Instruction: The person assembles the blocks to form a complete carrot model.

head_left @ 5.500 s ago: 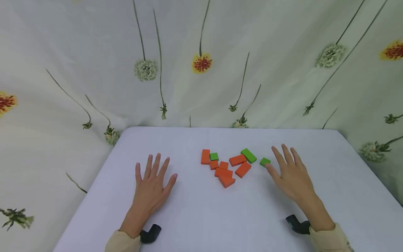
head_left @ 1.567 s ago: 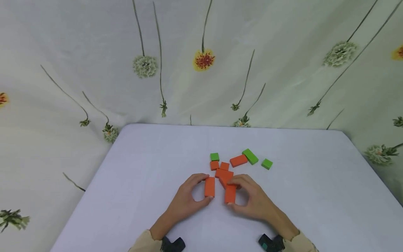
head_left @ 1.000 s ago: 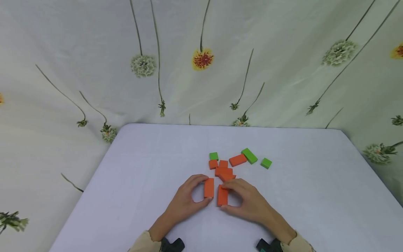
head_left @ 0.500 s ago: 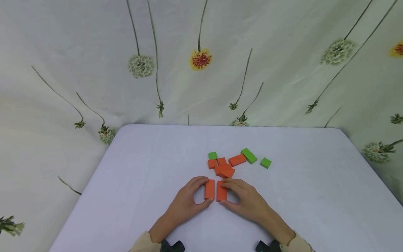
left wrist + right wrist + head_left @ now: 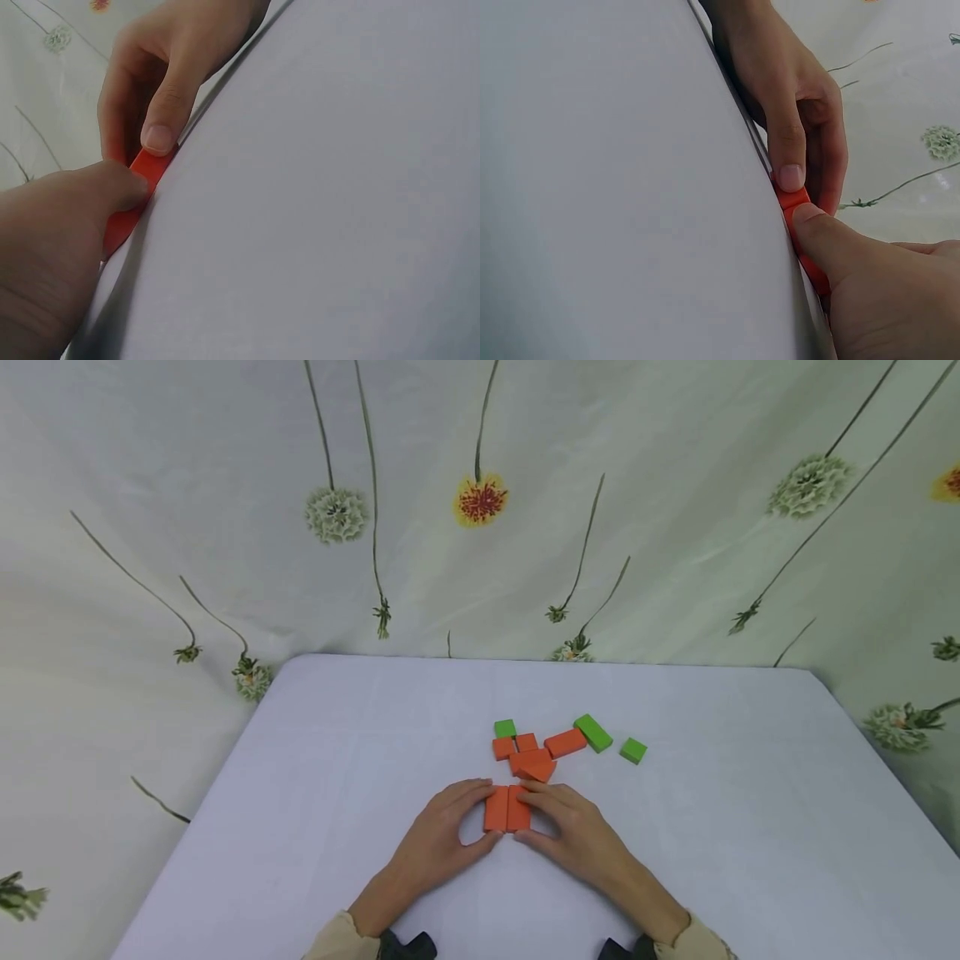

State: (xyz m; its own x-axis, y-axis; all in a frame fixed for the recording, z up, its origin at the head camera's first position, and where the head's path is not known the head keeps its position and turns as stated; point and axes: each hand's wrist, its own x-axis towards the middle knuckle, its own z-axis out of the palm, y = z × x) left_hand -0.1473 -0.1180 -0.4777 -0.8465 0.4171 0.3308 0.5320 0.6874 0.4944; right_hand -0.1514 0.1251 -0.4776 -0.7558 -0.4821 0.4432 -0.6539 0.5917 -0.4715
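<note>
Two orange rectangular blocks lie side by side at the middle of the table, their long sides meeting. My left hand (image 5: 438, 835) pinches the left orange block (image 5: 495, 810) between thumb at the near end and fingers at the far end. In the same way my right hand (image 5: 576, 839) grips the right orange block (image 5: 518, 814). Both wrist views show the thumbs close together on the blocks' near ends. Just beyond the fingers lie an orange triangular block (image 5: 537, 770) and another orange block (image 5: 528, 759) behind it.
Farther back are two small orange blocks (image 5: 527, 742), a small green block (image 5: 505, 728), an orange rectangular block (image 5: 566, 743) and a green rectangular block (image 5: 593, 732). Another small green block (image 5: 633, 750) sits to the right. A flower-print cloth (image 5: 675, 527) hangs behind the white table (image 5: 360, 727).
Both hands came in from the sides and took up an orange block each. The right hand then slid its block leftward until it met the left one; nearby blocks shifted slightly back.
</note>
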